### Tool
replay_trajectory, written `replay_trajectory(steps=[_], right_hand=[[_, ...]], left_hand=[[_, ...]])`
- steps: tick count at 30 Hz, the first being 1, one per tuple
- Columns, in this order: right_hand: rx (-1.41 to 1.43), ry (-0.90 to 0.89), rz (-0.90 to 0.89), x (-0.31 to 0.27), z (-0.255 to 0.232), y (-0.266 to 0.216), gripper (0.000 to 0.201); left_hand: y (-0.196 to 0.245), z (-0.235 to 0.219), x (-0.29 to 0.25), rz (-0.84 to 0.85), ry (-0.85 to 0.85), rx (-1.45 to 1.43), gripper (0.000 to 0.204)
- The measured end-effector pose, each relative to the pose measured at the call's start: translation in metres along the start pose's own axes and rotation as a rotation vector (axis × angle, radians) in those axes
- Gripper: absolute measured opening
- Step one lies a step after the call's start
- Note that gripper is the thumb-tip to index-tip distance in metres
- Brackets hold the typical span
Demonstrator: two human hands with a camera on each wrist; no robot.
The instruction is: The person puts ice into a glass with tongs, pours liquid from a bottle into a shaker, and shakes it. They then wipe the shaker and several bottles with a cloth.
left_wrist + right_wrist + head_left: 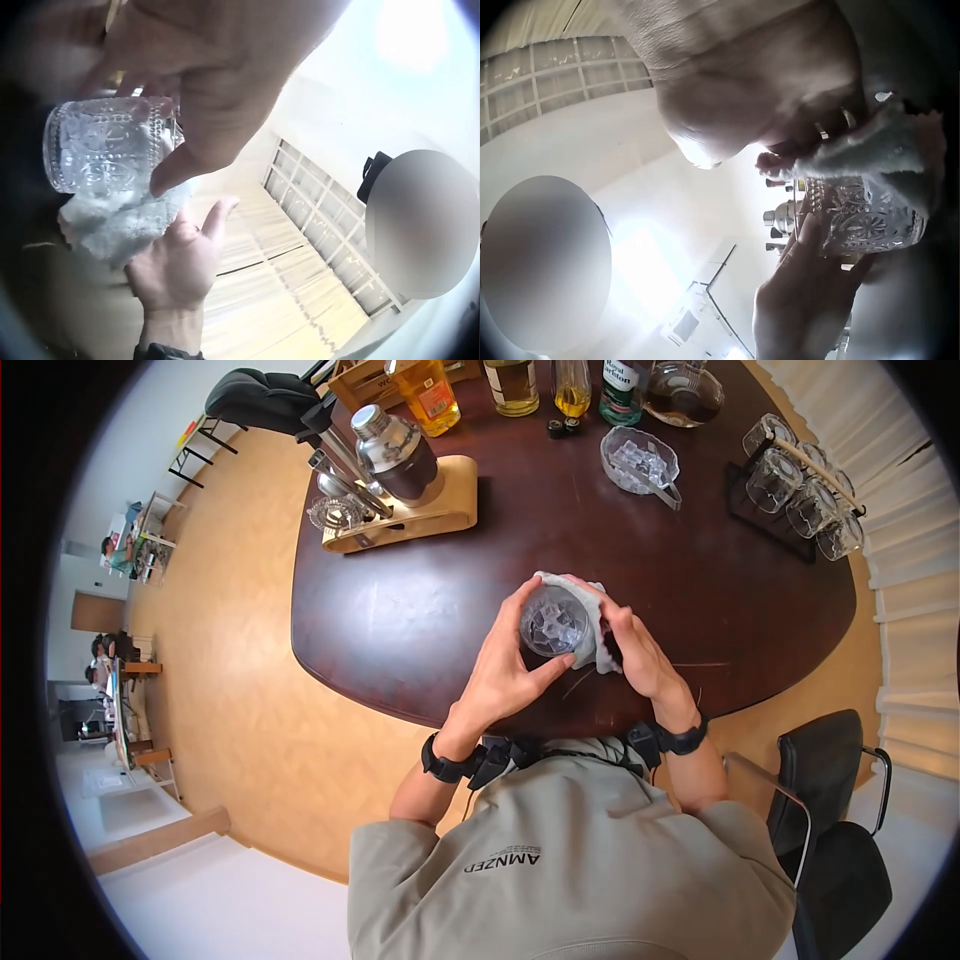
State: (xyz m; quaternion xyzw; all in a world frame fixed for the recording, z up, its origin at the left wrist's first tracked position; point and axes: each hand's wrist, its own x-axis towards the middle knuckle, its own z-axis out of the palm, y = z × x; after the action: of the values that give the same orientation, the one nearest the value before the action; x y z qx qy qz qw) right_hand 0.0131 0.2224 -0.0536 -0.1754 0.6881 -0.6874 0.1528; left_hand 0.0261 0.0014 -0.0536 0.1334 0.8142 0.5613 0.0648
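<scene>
A clear embossed glass (553, 622) with ice cubes in it is between the two hands, near the front of the dark table. My left hand (498, 672) grips it from the left, thumb along its near side. On the other side my right hand (648, 658) holds a pale grey cloth (605, 652) against the glass wall. The left wrist view shows the cloth (124, 229) bunched along the glass, with the right palm beside it and that thumb sticking out. In the right wrist view, the right fingers lie over the cloth (889, 154), partly in shadow.
On the dark table (400, 600), a wooden stand (455, 510) bears a cocktail shaker (395, 455) and bar tools. Several bottles (430, 400) line the back. A glass bowl (612, 460) holds ice and tongs. Mugs hang on a rack (790, 490) at right. A black chair (825, 770) stands nearby.
</scene>
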Motion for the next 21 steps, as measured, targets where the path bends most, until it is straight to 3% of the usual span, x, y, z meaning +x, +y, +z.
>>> replay_trajectory(steps=[3, 6, 8, 9, 12, 14, 16, 21], right_hand=[[0.056, -0.021, -0.022, 0.019, -0.003, 0.014, 0.087], [0.027, -0.097, 0.113, 0.022, -0.006, 0.017, 0.085], [-0.253, -0.058, 0.06, 0.017, -0.004, 0.011, 0.085], [-0.255, -0.063, 0.063, 0.011, -0.006, 0.007, 0.085], [-0.207, -0.077, 0.067, -0.009, -0.012, -0.001, 0.088], [-0.111, -0.029, -0.103, -0.016, -0.012, -0.002, 0.09], [-0.088, -0.04, -0.067, -0.011, -0.011, -0.003, 0.09], [0.026, -0.039, 0.044, 0.025, -0.004, 0.019, 0.085]], left_hand=[[0.002, 0.007, -0.002, 0.06, 0.033, -0.034, 0.118], [0.014, 0.015, -0.001, 0.078, 0.12, 0.035, 0.118], [0.019, 0.017, 0.0, 0.08, 0.173, 0.124, 0.117], [0.019, 0.017, 0.0, 0.063, 0.193, 0.196, 0.113], [0.019, 0.019, -0.002, 0.021, 0.224, 0.267, 0.105], [0.024, 0.018, -0.003, -0.008, 0.246, 0.268, 0.101], [0.03, 0.012, -0.002, 0.006, 0.167, 0.242, 0.094], [0.029, 0.009, 0.002, 0.03, 0.154, 0.239, 0.091]])
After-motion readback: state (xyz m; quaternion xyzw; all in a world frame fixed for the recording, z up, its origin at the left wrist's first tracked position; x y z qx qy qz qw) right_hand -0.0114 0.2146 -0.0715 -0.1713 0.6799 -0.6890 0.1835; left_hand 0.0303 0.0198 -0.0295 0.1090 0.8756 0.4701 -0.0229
